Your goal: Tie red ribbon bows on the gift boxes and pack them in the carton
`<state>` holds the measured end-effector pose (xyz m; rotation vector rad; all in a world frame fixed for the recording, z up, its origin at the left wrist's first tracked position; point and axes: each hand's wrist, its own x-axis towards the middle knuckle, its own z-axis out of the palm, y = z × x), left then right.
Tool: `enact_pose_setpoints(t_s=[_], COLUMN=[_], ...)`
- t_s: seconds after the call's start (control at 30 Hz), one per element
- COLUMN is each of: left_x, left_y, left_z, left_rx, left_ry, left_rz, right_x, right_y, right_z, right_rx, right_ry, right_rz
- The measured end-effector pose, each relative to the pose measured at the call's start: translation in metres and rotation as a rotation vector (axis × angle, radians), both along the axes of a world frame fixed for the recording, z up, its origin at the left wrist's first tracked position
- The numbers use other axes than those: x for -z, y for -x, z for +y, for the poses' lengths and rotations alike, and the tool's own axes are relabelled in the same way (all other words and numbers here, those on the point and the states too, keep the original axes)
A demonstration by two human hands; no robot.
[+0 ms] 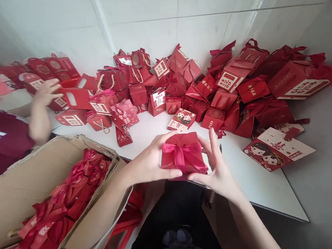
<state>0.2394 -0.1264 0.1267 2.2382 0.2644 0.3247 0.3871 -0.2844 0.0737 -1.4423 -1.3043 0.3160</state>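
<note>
A red gift box (170,161) with a shiny crimson ribbon bow (179,152) on top is held between my two hands, over the front edge of the white table (152,135). My left hand (151,159) wraps its left side, thumb along the front. My right hand (214,170) grips the right front corner with the thumb, its index finger raised. Part of the box's right side is hidden by my right fingers. Just beyond it, a flat red-and-white box with cartoon faces (182,119) lies on the table.
Many red gift boxes (138,94) pile up along the wall. A large card with cartoon faces (275,149) lies at the right. At the lower left stands a cardboard carton (43,156) of ribboned red boxes (66,207). Another person's hand (46,93) is among boxes at the left.
</note>
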Motion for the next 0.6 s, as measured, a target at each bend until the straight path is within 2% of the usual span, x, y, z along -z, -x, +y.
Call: enact_pose_setpoints(t_s=[0.07,0.13,0.17,0.23,0.33,0.4,0.47,0.53,0.6], left_x=[-0.005,-0.007,-0.008,-0.012,-0.021,-0.025,-0.026,-0.022,-0.013], left_y=[0.007,0.019,0.028,0.051,0.094,0.121,0.144,0.166,0.19], left_z=[0.015,0.031,0.039,0.054,0.067,0.067,0.064,0.06,0.059], left_rx=[-0.08,-0.254,-0.344,-0.477,-0.518,-0.532,-0.593,-0.709,-0.867], left_ry=[0.245,0.534,0.681,0.948,1.231,1.326,1.35,1.294,1.124], left_rz=[0.007,-0.02,-0.026,-0.03,-0.045,-0.064,-0.101,-0.155,-0.231], right_x=[-0.002,0.005,0.012,0.033,0.08,0.113,0.141,0.157,0.162], right_y=[-0.002,-0.003,-0.003,-0.003,-0.008,-0.013,-0.018,-0.022,-0.025], right_z=[0.012,0.022,0.026,0.03,0.032,0.034,0.036,0.036,0.033], right_rx=[-0.136,-0.223,-0.219,-0.116,0.116,0.201,0.259,0.223,0.151], right_ry=[0.005,-0.008,-0.007,0.047,0.23,0.261,0.193,0.128,0.079], right_rz=[0.037,0.093,0.12,0.133,-0.013,-0.218,-0.399,-0.506,-0.616])
